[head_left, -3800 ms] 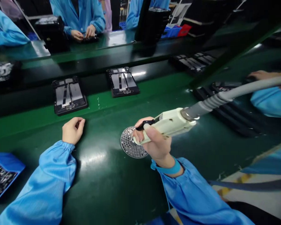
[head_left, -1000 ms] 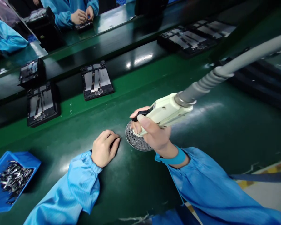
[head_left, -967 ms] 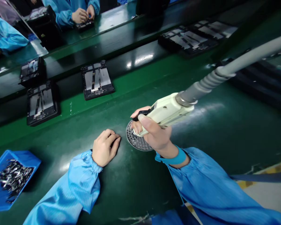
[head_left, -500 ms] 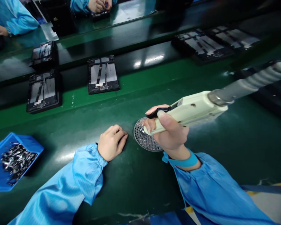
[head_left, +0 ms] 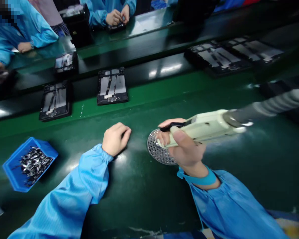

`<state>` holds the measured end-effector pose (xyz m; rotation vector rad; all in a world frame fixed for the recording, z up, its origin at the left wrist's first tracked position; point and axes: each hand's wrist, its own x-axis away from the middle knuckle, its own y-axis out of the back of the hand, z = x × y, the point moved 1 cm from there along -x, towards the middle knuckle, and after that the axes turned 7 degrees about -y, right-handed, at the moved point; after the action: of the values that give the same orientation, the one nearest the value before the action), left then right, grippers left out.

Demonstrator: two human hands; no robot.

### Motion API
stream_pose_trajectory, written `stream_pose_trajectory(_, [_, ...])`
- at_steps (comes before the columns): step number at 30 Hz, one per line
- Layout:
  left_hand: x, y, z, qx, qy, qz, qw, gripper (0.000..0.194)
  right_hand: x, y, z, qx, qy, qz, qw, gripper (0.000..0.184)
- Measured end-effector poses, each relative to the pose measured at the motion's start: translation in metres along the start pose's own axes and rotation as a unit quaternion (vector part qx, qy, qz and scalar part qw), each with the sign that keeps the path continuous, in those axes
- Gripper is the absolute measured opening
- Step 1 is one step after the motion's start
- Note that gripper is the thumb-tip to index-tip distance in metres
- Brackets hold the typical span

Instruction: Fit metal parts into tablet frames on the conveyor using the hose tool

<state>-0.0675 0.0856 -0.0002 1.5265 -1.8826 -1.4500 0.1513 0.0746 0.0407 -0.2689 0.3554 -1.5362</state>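
My right hand [head_left: 186, 147] is wrapped round a pale green electric screwdriver [head_left: 209, 124] with a black lever. A grey ribbed hose joins its back end. Its front end is over a round metal plate with many small holes [head_left: 160, 151], and my fingers hide the tip, so contact cannot be told. Left of the plate, my left hand [head_left: 116, 139] is curled closed just above or on the green bench, with nothing seen in it. Beyond it lies an opened tablet-like device [head_left: 112, 85], its inner parts and ribbon cables showing.
A blue bin [head_left: 15, 176] of small dark and silver parts stands at the left. More opened devices [head_left: 55, 101] lie along the green ledge [head_left: 149, 88], others at the far right [head_left: 218, 56]. Across the line, co-workers in blue sleeves [head_left: 43, 31] have their hands over devices.
My left hand has lifted slightly and shifted a little away from the plate, still curled. The view has tilted up a bit. My right hand keeps the screwdriver over the plate.
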Motion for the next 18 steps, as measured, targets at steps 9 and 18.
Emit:
stream_pose_trajectory(9, [-0.126, 0.064, 0.110, -0.091, 0.444, -0.022, 0.891, 0.077, 0.010, 0.017, 0.024, -0.048, 0.058, 0.020, 0.997, 0.029])
stream_pose_trajectory(18, [-0.128, 0.076, 0.119, 0.108, 0.507, -0.051, 0.854, 0.039, 0.008, 0.035, 0.022, -0.034, -0.003, -0.051, 0.998, 0.028])
